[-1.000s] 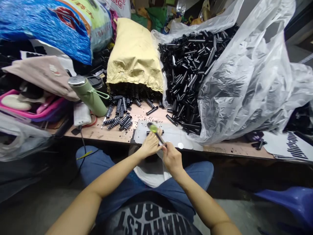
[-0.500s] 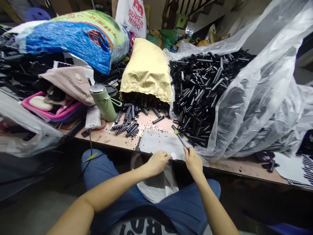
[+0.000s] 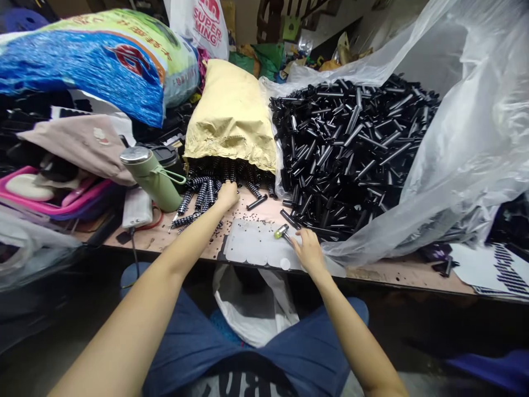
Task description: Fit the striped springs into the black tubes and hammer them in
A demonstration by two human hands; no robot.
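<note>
The left hand (image 3: 227,194) closes on 1 ribbed black spring piece (image 3: 205,193) at the mouth of the yellow sack (image 3: 229,110); pick only 1, cleanly. The right hand (image 3: 308,251) grips a green-tipped tool (image 3: 281,231) on the tabletop (image 3: 384,267), beside loose black tubes (image 3: 351,143).

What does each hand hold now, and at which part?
Right hand grips a small green-tipped tool by its handle. Left hand rests on ribbed black parts; grip unclear.

A narrow strip of bare tabletop (image 3: 264,212) is left open at the front. It is hemmed by a green flask (image 3: 154,177), a yellow sack (image 3: 229,113) and heaped black tubes (image 3: 347,149).
</note>
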